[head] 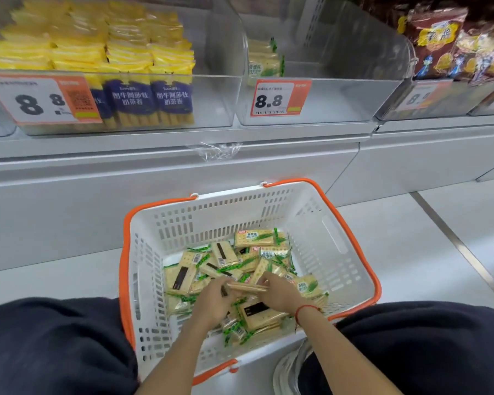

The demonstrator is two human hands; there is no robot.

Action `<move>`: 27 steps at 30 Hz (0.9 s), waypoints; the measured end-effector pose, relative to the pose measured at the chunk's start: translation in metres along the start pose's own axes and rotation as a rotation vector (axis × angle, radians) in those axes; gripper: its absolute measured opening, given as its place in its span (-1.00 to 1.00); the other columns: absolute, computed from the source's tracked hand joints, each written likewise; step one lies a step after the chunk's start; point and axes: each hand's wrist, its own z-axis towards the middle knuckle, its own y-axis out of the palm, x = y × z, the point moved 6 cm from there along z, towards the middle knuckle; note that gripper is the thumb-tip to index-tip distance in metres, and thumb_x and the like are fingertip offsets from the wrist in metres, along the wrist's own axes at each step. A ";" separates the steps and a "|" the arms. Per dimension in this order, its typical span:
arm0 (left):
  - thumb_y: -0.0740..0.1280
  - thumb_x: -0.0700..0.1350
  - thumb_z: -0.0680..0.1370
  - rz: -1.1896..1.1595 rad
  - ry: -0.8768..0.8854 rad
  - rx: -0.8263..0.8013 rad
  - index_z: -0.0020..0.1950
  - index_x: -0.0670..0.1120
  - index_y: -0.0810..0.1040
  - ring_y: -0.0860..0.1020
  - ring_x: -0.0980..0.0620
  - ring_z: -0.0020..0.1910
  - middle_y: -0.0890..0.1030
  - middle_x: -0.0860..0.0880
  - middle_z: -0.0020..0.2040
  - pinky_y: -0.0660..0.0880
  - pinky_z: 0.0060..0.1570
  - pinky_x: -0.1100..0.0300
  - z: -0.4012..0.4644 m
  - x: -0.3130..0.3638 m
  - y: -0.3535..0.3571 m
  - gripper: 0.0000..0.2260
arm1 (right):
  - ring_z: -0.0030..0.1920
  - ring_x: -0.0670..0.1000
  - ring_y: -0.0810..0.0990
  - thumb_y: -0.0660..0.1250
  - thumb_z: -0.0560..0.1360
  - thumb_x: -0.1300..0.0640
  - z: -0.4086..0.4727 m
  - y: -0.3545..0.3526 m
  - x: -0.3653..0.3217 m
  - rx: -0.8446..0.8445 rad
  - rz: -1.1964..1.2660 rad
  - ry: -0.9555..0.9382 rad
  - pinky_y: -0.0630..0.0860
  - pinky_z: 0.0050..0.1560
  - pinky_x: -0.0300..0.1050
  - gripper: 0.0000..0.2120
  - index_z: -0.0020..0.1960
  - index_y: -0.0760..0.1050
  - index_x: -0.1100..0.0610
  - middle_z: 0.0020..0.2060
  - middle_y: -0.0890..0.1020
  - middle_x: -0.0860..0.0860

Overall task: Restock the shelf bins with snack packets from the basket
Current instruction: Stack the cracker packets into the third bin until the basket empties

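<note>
A white basket [311,223] with orange handles sits on the floor between my knees, holding several cracker packets [257,238] with green print. My left hand [211,303] and my right hand [280,292] are both down in the basket. Together they grip a small stack of cracker packets [247,287] held edge-on, one hand at each end. Above, the middle clear shelf bin [320,101] with an 8.8 price tag holds only a few of the same packets [264,61] at its back left.
The left bin [211,104] is piled with yellow and purple snack packs [143,81]. A bin at the right holds brown snack bags [439,38]. A scrap of clear plastic [217,151] hangs from the shelf edge. White floor tiles surround the basket.
</note>
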 end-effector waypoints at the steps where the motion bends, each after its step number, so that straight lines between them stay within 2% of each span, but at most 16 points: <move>1: 0.31 0.04 0.56 -0.080 -0.037 0.038 0.30 0.05 0.38 0.55 0.05 -0.18 0.55 0.01 0.11 0.50 -0.13 0.10 -0.002 0.003 -0.006 -0.67 | -0.30 -0.05 0.46 0.28 0.53 0.14 -0.001 -0.002 0.000 -0.027 0.111 0.011 0.46 -0.28 -0.21 -0.86 0.08 0.40 0.10 -0.23 0.51 -0.02; 3: 0.38 0.04 0.52 -0.272 -0.117 0.131 0.39 0.02 0.25 0.56 -0.02 -0.08 0.48 -0.01 0.17 0.51 -0.07 0.08 -0.007 0.006 -0.020 -0.49 | -0.27 -0.08 0.48 0.30 0.54 0.08 -0.006 -0.003 -0.001 -0.126 0.357 0.041 0.48 -0.24 -0.25 -0.82 0.08 0.44 0.15 -0.22 0.52 -0.01; 5: 0.44 -0.02 0.49 -0.376 -0.160 0.235 0.49 -0.06 0.16 0.50 -0.05 0.11 0.40 -0.08 0.34 0.47 0.10 0.03 -0.011 0.010 -0.036 -0.33 | 0.02 -0.05 0.53 0.33 0.53 0.00 -0.016 0.000 -0.004 -0.244 0.611 0.066 0.54 -0.05 -0.24 -0.65 0.22 0.46 0.18 0.03 0.57 0.03; 6: 0.45 -0.03 0.48 -0.401 -0.183 0.267 0.52 -0.09 0.12 0.45 -0.09 0.23 0.35 -0.12 0.41 0.43 0.21 0.00 -0.011 0.012 -0.043 -0.27 | 0.16 -0.05 0.49 0.35 0.51 -0.04 -0.020 0.000 -0.007 -0.282 0.707 0.069 0.55 0.02 -0.23 -0.57 0.30 0.43 0.14 0.15 0.54 -0.01; 8: 0.45 0.02 0.47 -0.474 -0.267 0.223 0.55 -0.11 0.09 0.31 -0.14 0.41 0.24 -0.14 0.49 0.32 0.33 -0.03 -0.011 0.016 -0.052 -0.22 | 0.26 -0.06 0.44 0.37 0.49 -0.07 -0.024 -0.004 -0.011 -0.319 0.850 0.055 0.54 0.07 -0.23 -0.51 0.35 0.40 0.08 0.26 0.50 -0.07; 10: 0.41 0.12 0.48 -0.551 -0.319 0.086 0.48 -0.12 0.27 0.40 -0.11 0.35 0.36 -0.12 0.44 0.38 0.29 -0.02 -0.014 0.021 -0.051 -0.33 | 0.26 -0.06 0.43 0.37 0.49 -0.04 -0.030 -0.009 -0.019 -0.353 0.950 0.030 0.55 0.05 -0.23 -0.61 0.28 0.46 0.04 0.27 0.48 -0.09; 12: 0.38 0.11 0.51 -0.615 -0.303 -0.008 0.34 -0.11 0.46 0.51 -0.02 0.19 0.51 -0.05 0.30 0.43 0.19 0.05 -0.021 0.028 -0.051 -0.52 | 0.25 -0.02 0.42 0.37 0.50 -0.03 -0.035 -0.013 -0.025 -0.359 1.026 0.020 0.53 0.13 -0.18 -0.77 0.14 0.50 -0.05 0.20 0.46 -0.12; 14: 0.39 0.08 0.51 -0.639 -0.269 -0.043 0.27 -0.09 0.50 0.53 0.02 0.15 0.55 -0.01 0.24 0.44 0.15 0.10 -0.027 0.033 -0.053 -0.59 | 0.24 0.00 0.39 0.36 0.51 0.01 -0.036 -0.015 -0.029 -0.346 1.046 0.007 0.48 0.25 -0.11 -0.88 0.02 0.46 -0.10 0.13 0.45 -0.14; 15: 0.41 0.07 0.50 -0.643 -0.259 -0.039 0.25 -0.09 0.51 0.54 0.01 0.15 0.56 -0.02 0.22 0.45 0.14 0.11 -0.028 0.034 -0.055 -0.61 | 0.26 0.00 0.39 0.37 0.51 0.02 -0.035 -0.016 -0.030 -0.356 1.019 -0.011 0.45 0.29 -0.06 -0.87 0.04 0.47 -0.10 0.13 0.46 -0.14; 17: 0.43 0.04 0.48 -0.658 -0.258 -0.010 0.18 -0.12 0.56 0.56 0.01 0.13 0.60 -0.04 0.15 0.48 0.10 0.12 -0.032 0.034 -0.064 -0.64 | 0.31 -0.03 0.39 0.41 0.48 0.03 -0.032 -0.017 -0.030 -0.408 0.911 -0.039 0.45 0.30 0.00 -0.70 0.20 0.49 -0.03 0.22 0.48 -0.11; 19: 0.46 0.03 0.45 -0.694 -0.258 -0.058 0.15 -0.10 0.60 0.58 0.04 0.09 0.64 -0.02 0.09 0.51 0.07 0.14 -0.035 0.033 -0.067 -0.65 | 0.24 -0.05 0.43 0.40 0.49 0.08 -0.032 -0.023 -0.030 -0.482 0.910 0.000 0.49 0.24 -0.05 -0.69 0.21 0.49 0.06 0.18 0.50 -0.08; 20: 0.47 0.03 0.44 -0.722 -0.255 -0.098 0.15 -0.09 0.61 0.59 0.05 0.08 0.65 -0.01 0.08 0.52 0.06 0.14 -0.036 0.033 -0.066 -0.66 | 0.16 -0.04 0.48 0.39 0.50 0.10 -0.031 -0.029 -0.029 -0.469 0.948 0.018 0.50 0.23 -0.09 -0.74 0.17 0.51 0.07 0.12 0.53 -0.05; 21: 0.47 0.01 0.44 -0.744 -0.246 -0.126 0.15 -0.09 0.61 0.60 0.06 0.07 0.65 -0.01 0.08 0.53 0.05 0.15 -0.037 0.034 -0.064 -0.66 | 0.11 -0.02 0.52 0.40 0.49 0.11 -0.026 -0.037 -0.028 -0.389 0.980 0.001 0.51 0.19 -0.12 -0.70 0.20 0.50 0.10 0.11 0.56 0.00; 24: 0.44 -0.08 0.48 -0.769 -0.247 -0.126 0.11 -0.13 0.61 0.61 0.06 0.02 0.63 -0.05 0.12 0.56 0.02 0.13 -0.037 0.037 -0.061 -0.76 | 0.08 0.04 0.57 0.48 0.42 0.07 -0.002 -0.052 -0.012 -0.013 1.056 0.018 0.56 0.03 -0.13 -0.46 0.32 0.36 0.16 0.17 0.54 0.10; 25: 0.41 -0.11 0.51 -0.813 -0.254 -0.092 0.11 -0.15 0.59 0.61 0.03 0.02 0.61 -0.07 0.15 0.56 0.04 0.10 -0.036 0.036 -0.063 -0.79 | -0.01 0.03 0.60 0.45 0.46 0.10 0.003 -0.050 -0.009 0.065 1.066 0.052 0.57 -0.08 -0.16 -0.52 0.29 0.33 0.15 0.13 0.55 0.12; 27: 0.35 -0.15 0.55 -0.926 -0.266 0.006 0.15 -0.14 0.53 0.61 -0.04 0.07 0.53 -0.07 0.21 0.55 0.05 0.05 -0.033 0.030 -0.070 -0.81 | -0.22 0.00 0.58 0.27 0.56 0.24 0.011 -0.043 -0.001 0.160 0.880 0.095 0.55 -0.23 -0.15 -0.87 0.09 0.38 0.18 -0.02 0.59 0.13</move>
